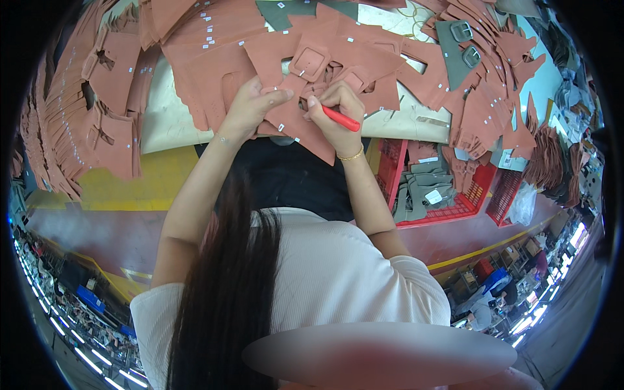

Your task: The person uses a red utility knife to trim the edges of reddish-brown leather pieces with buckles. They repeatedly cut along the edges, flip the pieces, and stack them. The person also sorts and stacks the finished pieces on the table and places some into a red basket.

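Note:
My left hand (250, 107) is closed on the edge of a salmon-coloured cut piece (286, 116), its thumb stretched across the top. Facing it, my right hand (337, 120) grips a red pen (342, 119), whose tip is hidden behind the fingers, close to the same piece. Just beyond both hands lies a salmon piece with a square, buckle-shaped patch (308, 62). More overlapping salmon pieces with cut-out openings and small white stickers surround it.
Fanned stacks of salmon pieces (114, 75) cover the table's left side. A grey-green piece with two buckles (460, 49) lies at the right. Below the table edge, a red plastic crate (448, 212) holds grey-green pieces. Another red crate (502, 198) stands beside it.

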A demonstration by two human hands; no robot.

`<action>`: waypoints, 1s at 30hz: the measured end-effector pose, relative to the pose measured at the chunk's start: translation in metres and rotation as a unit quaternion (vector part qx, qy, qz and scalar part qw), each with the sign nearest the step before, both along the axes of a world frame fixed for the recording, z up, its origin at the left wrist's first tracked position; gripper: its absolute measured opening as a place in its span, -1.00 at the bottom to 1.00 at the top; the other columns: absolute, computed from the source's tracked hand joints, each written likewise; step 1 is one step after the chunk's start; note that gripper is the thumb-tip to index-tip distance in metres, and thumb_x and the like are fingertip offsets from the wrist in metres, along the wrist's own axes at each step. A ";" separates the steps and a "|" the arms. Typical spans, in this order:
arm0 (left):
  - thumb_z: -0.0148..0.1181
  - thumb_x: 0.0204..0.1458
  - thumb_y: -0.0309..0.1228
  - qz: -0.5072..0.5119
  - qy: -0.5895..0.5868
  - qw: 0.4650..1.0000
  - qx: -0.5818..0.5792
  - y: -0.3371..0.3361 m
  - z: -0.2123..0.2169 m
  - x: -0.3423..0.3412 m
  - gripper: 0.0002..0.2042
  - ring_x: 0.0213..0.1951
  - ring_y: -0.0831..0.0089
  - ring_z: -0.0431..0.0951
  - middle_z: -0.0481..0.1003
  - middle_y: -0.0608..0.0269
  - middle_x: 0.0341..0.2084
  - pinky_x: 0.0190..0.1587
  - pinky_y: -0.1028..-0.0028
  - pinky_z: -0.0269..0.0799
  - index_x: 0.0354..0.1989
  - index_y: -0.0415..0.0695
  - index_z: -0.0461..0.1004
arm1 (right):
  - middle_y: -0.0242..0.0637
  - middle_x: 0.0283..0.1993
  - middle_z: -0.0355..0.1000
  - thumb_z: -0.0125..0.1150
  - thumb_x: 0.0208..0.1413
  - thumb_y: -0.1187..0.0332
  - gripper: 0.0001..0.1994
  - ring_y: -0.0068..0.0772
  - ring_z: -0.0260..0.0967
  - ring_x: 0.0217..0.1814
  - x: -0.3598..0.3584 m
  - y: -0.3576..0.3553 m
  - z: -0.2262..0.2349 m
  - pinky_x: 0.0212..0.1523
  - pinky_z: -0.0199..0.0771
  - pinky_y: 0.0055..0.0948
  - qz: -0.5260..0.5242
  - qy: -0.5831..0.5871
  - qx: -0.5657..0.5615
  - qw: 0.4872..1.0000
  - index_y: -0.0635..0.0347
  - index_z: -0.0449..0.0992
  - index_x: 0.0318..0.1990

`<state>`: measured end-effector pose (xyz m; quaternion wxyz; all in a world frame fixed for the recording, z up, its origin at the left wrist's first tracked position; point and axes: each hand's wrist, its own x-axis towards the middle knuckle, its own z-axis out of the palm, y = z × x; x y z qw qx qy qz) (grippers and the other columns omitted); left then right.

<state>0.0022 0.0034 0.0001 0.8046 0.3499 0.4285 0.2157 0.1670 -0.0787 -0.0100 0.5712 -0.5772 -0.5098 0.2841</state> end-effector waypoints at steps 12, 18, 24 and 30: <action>0.19 0.02 -0.55 -0.008 0.020 1.000 -0.009 0.000 0.001 0.001 -0.60 -0.10 0.43 0.54 0.49 0.09 -0.10 -0.07 0.44 0.49 0.05 -0.33 0.31 | -0.38 -0.60 0.34 0.30 -0.11 0.61 -0.72 -0.52 0.29 -0.57 0.005 0.003 -0.001 -0.47 0.28 -0.51 0.035 0.026 0.026 0.999 0.17 0.26 -0.59; 0.18 0.03 -0.55 0.003 0.020 1.000 0.003 0.000 0.002 0.001 -0.62 -0.12 0.43 0.55 0.50 0.08 -0.11 -0.10 0.44 0.51 0.04 -0.33 0.31 | -0.38 -0.61 0.31 0.30 -0.11 0.62 -0.72 -0.53 0.28 -0.57 0.002 0.002 -0.001 -0.49 0.27 -0.52 0.034 -0.025 0.040 0.998 0.18 0.25 -0.59; 0.19 0.02 -0.55 0.000 0.010 1.000 -0.013 0.000 0.001 0.000 -0.61 -0.10 0.42 0.54 0.50 0.08 -0.11 -0.08 0.44 0.50 0.04 -0.32 0.31 | -0.36 -0.59 0.32 0.31 -0.10 0.61 -0.72 -0.54 0.25 -0.57 0.001 0.000 -0.001 -0.50 0.26 -0.55 0.009 -0.004 0.012 1.000 0.19 0.25 -0.59; 0.19 0.02 -0.54 -0.003 0.025 1.000 0.001 0.001 -0.001 0.001 -0.61 -0.10 0.41 0.54 0.50 0.08 -0.11 -0.07 0.42 0.50 0.04 -0.33 0.32 | -0.35 -0.58 0.33 0.31 -0.08 0.60 -0.73 -0.54 0.29 -0.55 0.001 0.001 -0.003 -0.49 0.28 -0.55 -0.006 0.085 -0.020 0.996 0.19 0.27 -0.58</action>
